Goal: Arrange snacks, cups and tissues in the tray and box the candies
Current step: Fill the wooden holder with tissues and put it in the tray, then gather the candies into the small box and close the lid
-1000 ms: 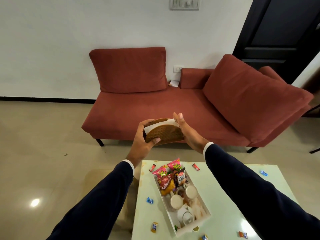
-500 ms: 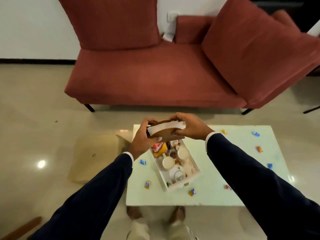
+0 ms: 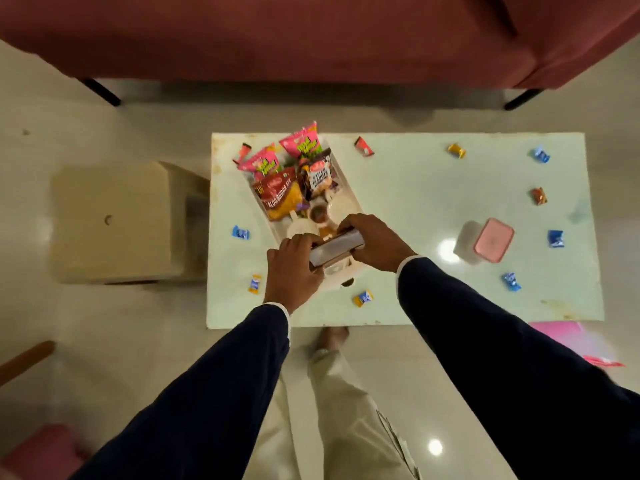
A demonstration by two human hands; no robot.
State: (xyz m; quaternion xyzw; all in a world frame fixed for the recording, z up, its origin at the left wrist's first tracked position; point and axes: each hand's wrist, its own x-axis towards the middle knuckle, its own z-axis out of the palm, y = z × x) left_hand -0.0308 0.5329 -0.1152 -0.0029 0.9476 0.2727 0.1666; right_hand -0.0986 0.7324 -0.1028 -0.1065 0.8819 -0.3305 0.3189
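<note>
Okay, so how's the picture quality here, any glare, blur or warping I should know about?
Head view: ceiling lights glare off the glossy table beside the pink-lidded box and off the floor; the tissue holder between the left hand and right hand is motion-blurred; the wide lens bows the table edges; the sofa is dim.

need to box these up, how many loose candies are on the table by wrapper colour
blue candies: 4
yellow candies: 3
red candies: 3
total: 10
</note>
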